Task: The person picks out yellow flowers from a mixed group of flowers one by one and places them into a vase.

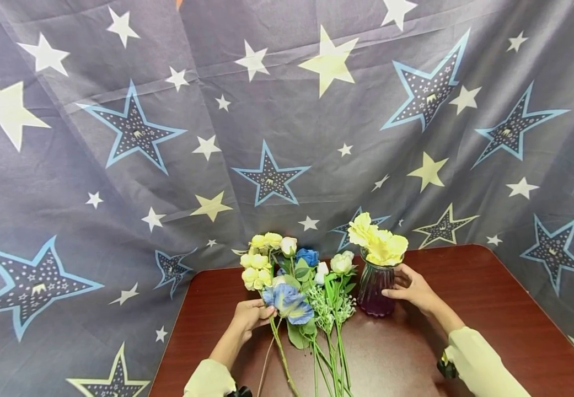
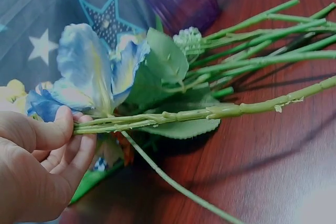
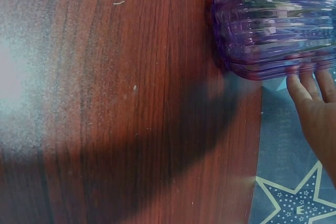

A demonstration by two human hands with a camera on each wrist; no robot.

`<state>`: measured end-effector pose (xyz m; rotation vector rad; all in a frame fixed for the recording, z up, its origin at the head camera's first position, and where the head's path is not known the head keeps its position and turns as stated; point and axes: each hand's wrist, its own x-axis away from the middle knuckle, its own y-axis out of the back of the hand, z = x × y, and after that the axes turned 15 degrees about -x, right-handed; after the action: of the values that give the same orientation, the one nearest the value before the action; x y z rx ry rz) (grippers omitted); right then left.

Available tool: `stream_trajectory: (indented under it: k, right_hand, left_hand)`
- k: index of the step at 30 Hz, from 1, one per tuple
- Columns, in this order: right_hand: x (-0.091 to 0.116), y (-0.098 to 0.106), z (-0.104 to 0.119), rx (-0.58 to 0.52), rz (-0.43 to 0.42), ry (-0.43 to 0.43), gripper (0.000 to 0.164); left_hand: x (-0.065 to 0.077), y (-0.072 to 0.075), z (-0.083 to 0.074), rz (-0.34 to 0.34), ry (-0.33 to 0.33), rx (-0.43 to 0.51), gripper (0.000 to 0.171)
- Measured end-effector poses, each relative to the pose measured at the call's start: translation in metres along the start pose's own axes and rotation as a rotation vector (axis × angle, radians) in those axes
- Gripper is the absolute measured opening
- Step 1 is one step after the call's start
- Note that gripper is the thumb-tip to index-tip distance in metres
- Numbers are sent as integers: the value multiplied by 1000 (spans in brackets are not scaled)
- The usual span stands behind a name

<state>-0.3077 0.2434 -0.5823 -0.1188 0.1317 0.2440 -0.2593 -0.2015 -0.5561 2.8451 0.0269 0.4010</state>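
Note:
My left hand [image 1: 251, 317] pinches a thick green flower stem [image 2: 210, 113] between thumb and fingers; the stem leads up to a cluster of pale yellow blooms [image 1: 256, 270]. Close beside those fingers lies a blue flower with yellow streaks [image 1: 289, 302], which has its own thin stem. On the right, a purple ribbed glass vase [image 1: 375, 292] stands upright with large yellow flowers [image 1: 385, 246] in its mouth. My right hand [image 1: 418, 291] holds the vase from its right side, thumb in front and fingers partly hidden behind. In the right wrist view, fingertips touch the ribbed glass.
More artificial flowers lie between the hands: a blue rose [image 1: 307, 257], a white rose [image 1: 342, 263] and small white sprigs [image 1: 322, 306]. Their green stems [image 1: 333, 358] point toward me. A star-patterned cloth [image 1: 277, 110] hangs right behind the reddish wooden table [image 1: 495, 309].

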Motion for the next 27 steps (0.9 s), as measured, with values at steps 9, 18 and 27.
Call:
stream_trajectory:
  k: [9, 18, 27]
  right_hand:
    - [-1, 0, -3, -14, 7, -1, 45]
    - [0, -2, 0, -10, 3, 1, 48]
    - [2, -2, 3, 8, 2, 4, 48]
  left_hand:
    - [6, -18, -17, 113, -49, -2, 39]
    - [5, -29, -25, 175, -97, -17, 46]
    - [6, -32, -30, 197, -110, -40, 54]
